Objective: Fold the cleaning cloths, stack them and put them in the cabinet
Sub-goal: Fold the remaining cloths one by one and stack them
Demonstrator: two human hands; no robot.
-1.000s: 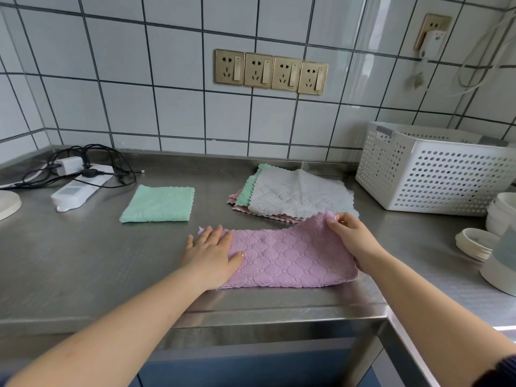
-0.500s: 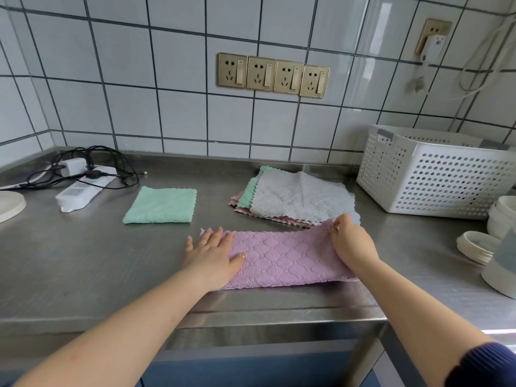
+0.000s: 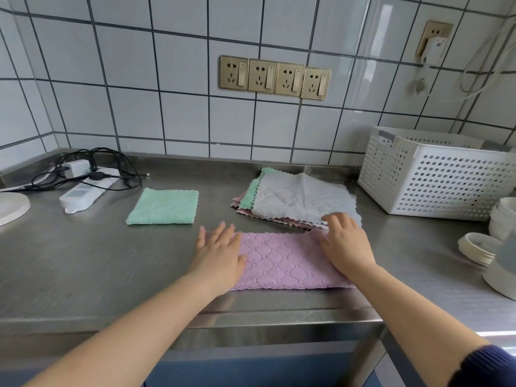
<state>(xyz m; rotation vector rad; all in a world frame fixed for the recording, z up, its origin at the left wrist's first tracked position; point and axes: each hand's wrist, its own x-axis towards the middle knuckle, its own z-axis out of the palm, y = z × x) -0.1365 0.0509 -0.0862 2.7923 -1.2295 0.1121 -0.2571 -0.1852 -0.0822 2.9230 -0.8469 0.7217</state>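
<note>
Both palms lie flat, fingers straight: my left hand [image 3: 219, 254] and right hand [image 3: 346, 244] press the ends of the folded pink quilted microfibre cloth [image 3: 282, 261], near the steel counter [image 3: 83, 263] edge. Beyond sit a scalloped unfolded cloth pile [image 3: 298, 202] and a folded mint square cloth [image 3: 164, 206].

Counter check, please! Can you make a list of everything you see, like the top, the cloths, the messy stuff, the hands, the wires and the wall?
Surface: steel counter, bare metal at the front left.
Job's things: pink cloth folded into a strip; green cloth folded square; unfolded pile, grey on top.
Clutter: white basket, stacked white lids, white bowls.
Hands: left hand and right hand lie flat on the pink cloth's ends.
Cables: black cords coiled over a white power strip.
Surroundings: tiled wall with four gold sockets; cabinet not seen.
</note>
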